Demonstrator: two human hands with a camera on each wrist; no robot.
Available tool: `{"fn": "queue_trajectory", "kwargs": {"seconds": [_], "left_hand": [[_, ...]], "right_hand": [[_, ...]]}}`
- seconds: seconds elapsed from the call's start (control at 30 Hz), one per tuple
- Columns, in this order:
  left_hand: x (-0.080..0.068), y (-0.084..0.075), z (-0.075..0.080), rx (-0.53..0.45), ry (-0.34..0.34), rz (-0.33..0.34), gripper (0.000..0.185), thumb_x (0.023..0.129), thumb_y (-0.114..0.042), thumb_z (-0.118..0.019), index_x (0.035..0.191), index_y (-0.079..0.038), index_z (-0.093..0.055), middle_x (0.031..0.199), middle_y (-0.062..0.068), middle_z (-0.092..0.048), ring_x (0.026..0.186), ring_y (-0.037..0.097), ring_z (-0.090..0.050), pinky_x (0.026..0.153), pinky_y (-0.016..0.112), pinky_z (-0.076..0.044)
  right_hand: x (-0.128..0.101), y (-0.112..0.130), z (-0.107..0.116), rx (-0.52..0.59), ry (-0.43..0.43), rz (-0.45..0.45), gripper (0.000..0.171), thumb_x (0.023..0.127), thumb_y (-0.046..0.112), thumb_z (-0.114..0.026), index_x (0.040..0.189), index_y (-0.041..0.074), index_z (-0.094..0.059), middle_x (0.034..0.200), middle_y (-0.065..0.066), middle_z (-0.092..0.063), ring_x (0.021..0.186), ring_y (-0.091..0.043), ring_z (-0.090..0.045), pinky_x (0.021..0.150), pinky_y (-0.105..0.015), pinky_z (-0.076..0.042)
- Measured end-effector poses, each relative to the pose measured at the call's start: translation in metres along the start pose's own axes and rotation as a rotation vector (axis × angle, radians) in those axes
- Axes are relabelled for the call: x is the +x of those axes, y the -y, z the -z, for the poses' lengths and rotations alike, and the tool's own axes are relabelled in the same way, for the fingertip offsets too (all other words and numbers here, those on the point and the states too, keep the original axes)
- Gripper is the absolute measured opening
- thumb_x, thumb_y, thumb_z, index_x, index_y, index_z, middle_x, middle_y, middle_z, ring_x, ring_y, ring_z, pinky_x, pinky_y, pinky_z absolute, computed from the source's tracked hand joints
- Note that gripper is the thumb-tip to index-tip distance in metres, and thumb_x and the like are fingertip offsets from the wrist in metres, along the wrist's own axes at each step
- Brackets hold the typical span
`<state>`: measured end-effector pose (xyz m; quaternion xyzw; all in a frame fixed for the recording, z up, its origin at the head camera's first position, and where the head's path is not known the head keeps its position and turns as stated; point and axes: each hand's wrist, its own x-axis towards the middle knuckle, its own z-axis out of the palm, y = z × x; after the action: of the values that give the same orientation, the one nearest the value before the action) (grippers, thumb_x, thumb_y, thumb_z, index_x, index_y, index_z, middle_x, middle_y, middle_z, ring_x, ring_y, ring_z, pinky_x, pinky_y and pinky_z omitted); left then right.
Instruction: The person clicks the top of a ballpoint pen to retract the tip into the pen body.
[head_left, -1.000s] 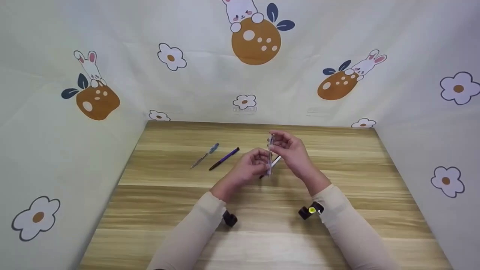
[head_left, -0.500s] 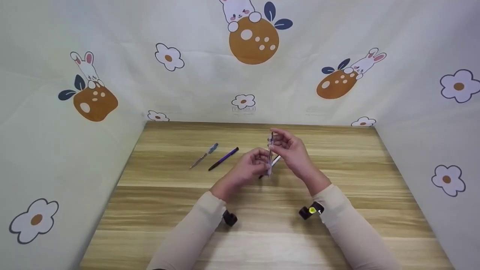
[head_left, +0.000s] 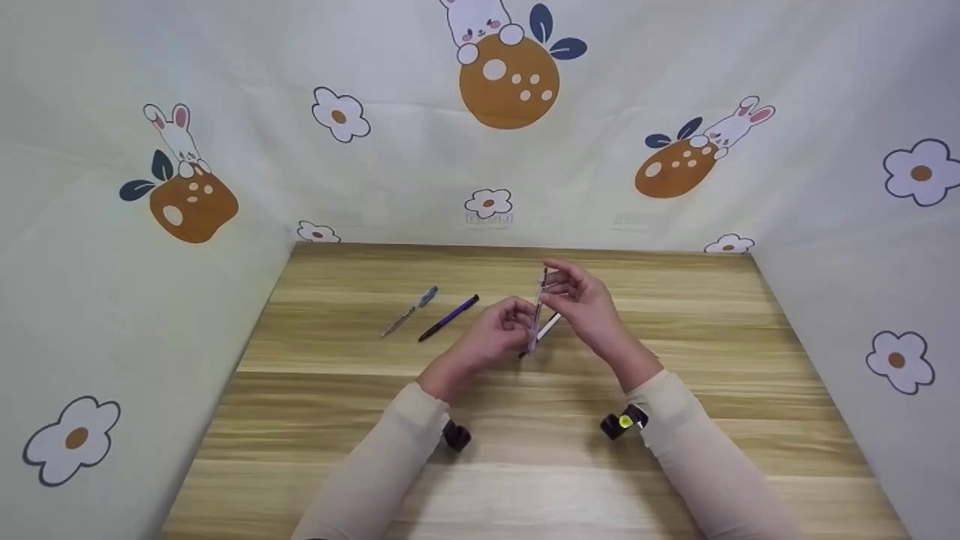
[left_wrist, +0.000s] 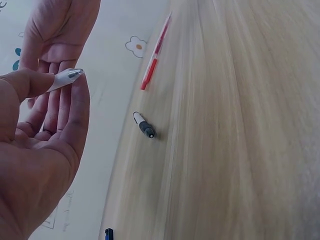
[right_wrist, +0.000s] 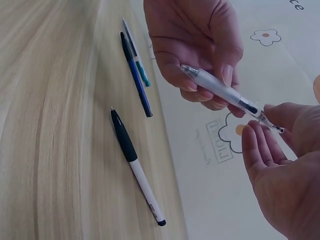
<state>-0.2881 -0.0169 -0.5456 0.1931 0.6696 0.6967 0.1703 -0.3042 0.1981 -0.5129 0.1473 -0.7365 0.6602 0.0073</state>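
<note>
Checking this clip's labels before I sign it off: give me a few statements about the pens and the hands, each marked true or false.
1. Both hands hold one clear pen above the table. True: the left hand grips one end and the right hand pinches the other.
2. A black-and-white pen lies on the table under the hands. True.
3. The purple pen is in the right hand. False: it lies on the table, left of the hands.
4. Only one pen lies on the table. False: at least three do, among them a clear pen with a blue end.
</note>
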Motion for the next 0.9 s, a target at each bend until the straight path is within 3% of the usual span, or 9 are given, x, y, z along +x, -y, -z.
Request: {"fn": "queue_trajectory", "kwargs": {"seconds": [0.4,0.67,0.9], "left_hand": [[-0.003,0.001,0.006,0.188,-0.06,0.031,0.033,0.093,0.008,-0.064,0.125,0.003,-0.064,0.108,0.006,-0.066,0.097,0.016,-0.064,0.083,0.026,-0.058],[-0.008,0.004,0.013,0.386,-0.128,0.066,0.027,0.098,0.005,-0.066,0.123,-0.002,-0.067,0.107,0.004,-0.066,0.099,0.016,-0.065,0.089,0.03,-0.057],[-0.013,0.004,0.021,0.615,-0.166,0.073,0.02,0.101,-0.005,-0.072,0.121,-0.005,-0.071,0.104,0.003,-0.071,0.097,0.018,-0.069,0.089,0.037,-0.06]], "right_hand": [[-0.003,-0.011,0.007,-0.172,-0.001,0.053,0.055,0.1,0.0,-0.079,0.153,0.001,-0.061,0.13,-0.025,-0.068,0.112,-0.031,-0.071,0.094,-0.029,-0.059],[-0.004,-0.024,0.014,-0.414,0.029,0.189,0.055,0.098,0.0,-0.081,0.149,-0.001,-0.062,0.129,-0.019,-0.068,0.114,-0.04,-0.069,0.097,-0.059,-0.059],[-0.004,-0.029,0.018,-0.497,0.05,0.213,0.054,0.098,0.001,-0.081,0.149,-0.002,-0.062,0.128,-0.02,-0.066,0.115,-0.042,-0.068,0.098,-0.065,-0.058]]}}
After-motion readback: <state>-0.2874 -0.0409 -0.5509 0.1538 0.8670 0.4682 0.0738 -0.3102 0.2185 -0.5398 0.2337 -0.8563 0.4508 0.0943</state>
